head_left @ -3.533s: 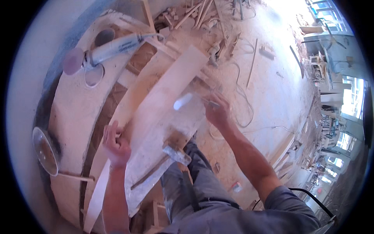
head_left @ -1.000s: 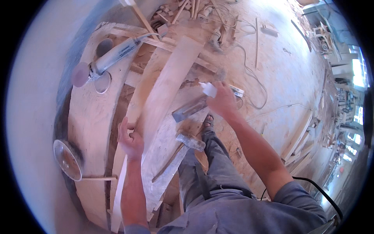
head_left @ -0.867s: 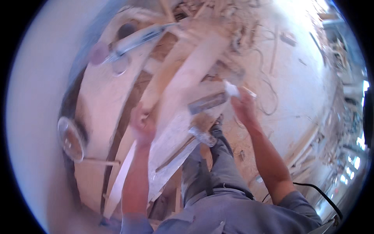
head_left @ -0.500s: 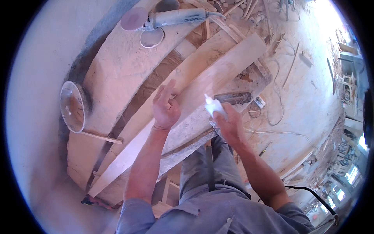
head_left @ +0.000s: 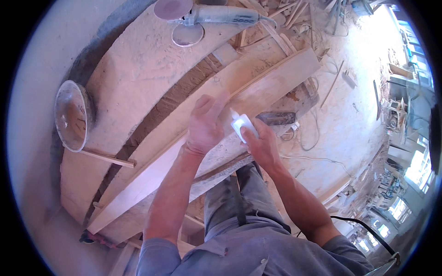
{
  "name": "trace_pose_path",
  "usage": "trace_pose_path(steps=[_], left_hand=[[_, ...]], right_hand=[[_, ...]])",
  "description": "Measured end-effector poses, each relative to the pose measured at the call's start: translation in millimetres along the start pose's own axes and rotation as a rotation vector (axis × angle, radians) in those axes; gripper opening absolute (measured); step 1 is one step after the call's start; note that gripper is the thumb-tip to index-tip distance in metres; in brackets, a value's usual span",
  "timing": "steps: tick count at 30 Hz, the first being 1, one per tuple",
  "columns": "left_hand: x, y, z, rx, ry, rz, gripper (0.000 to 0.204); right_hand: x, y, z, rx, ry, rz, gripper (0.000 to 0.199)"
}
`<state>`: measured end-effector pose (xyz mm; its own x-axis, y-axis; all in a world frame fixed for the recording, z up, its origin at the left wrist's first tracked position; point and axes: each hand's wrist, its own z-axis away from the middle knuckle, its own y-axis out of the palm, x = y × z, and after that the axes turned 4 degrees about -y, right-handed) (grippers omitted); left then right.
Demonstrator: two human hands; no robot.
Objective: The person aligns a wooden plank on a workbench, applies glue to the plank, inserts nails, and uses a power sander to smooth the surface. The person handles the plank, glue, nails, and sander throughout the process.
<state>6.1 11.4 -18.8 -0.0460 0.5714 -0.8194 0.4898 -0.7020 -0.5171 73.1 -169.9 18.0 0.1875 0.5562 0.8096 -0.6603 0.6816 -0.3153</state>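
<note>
- The small bottle [head_left: 242, 127] in the right hand [head_left: 262, 146] looks like smooth white plastic with a slight sheen.
- The long plank [head_left: 193, 138] under the left hand [head_left: 205, 124] is pale bare wood, matt and unvarnished.
- The workbench [head_left: 133, 87], left of the plank, is rough wood coated in dust.
- The power sander [head_left: 216, 16], at the far end of the workbench, has a dull grey casing.
- The round dish [head_left: 71, 115], at the workbench's left edge, is clear and glossy.
</note>
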Motion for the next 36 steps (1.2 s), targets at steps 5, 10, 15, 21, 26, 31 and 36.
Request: trace_pose_path(steps=[5,10,15,21,26,31,36], left_hand=[[2,-1,0,-0.014,0.015,0.043,0.076],[0,0,1,-0.018,-0.022,0.056,0.073],[5,0,6,-0.015,-0.109,0.109,0.065],[10,3,7,0.008,-0.127,0.121,0.063],[1,-3,6,0.052,-0.150,0.043,0.077],[-3,-5,8,0.140,-0.114,-0.011,0.097],[-7,-6,8,0.178,-0.092,-0.045,0.100]], right_hand=[[6,-2,0,0.081,0.087,-0.208,0.027],[-9,-5,6,-0.109,-0.064,-0.528,0.027],[-29,-16,7,-0.310,-0.076,-0.595,0.029],[-83,-13,5,-0.384,-0.117,-0.254,0.024],[-71,-4,-10,-0.424,-0.159,-0.051,0.020],[-90,-4,-14,-0.473,-0.247,0.206,0.023],[-91,-12,-14,-0.428,-0.238,0.240,0.031]])
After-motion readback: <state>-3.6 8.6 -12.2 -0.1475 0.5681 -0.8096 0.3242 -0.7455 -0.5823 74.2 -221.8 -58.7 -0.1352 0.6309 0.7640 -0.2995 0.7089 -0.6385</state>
